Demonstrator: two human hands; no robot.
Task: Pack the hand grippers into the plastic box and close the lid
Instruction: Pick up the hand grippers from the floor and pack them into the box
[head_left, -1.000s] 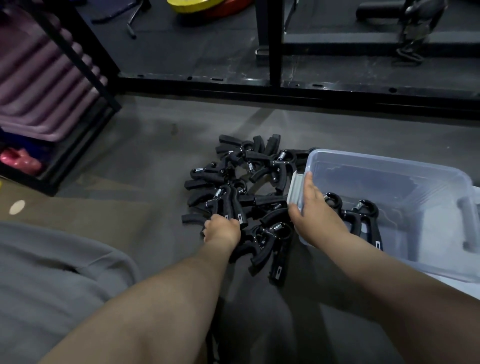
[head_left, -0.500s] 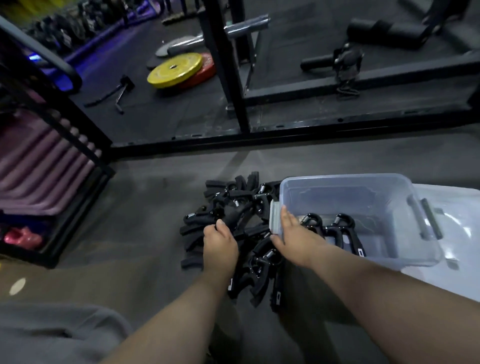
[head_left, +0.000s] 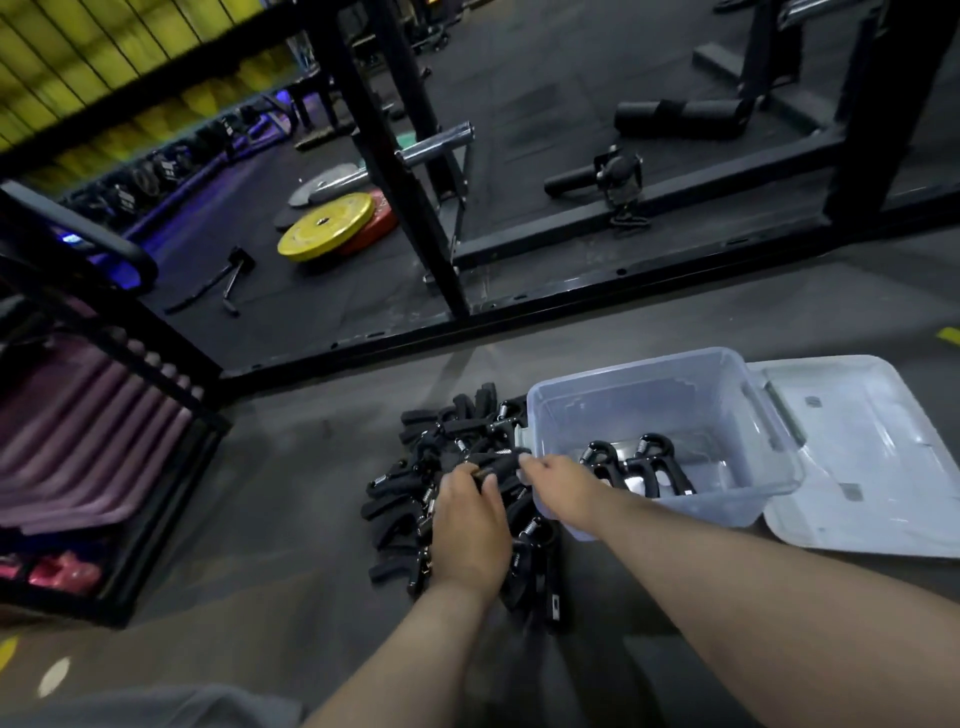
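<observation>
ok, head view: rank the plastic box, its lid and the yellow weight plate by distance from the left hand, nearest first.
From the left hand, which grips a hand gripper in the pile:
1. plastic box, right beside it, on its right.
2. lid, flat on the floor past the box's far right side.
3. yellow weight plate, far ahead and to the left.

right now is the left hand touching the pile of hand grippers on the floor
Touching. The head view shows the left hand lying on the pile of hand grippers, its fingers curled over one black handle.
</observation>
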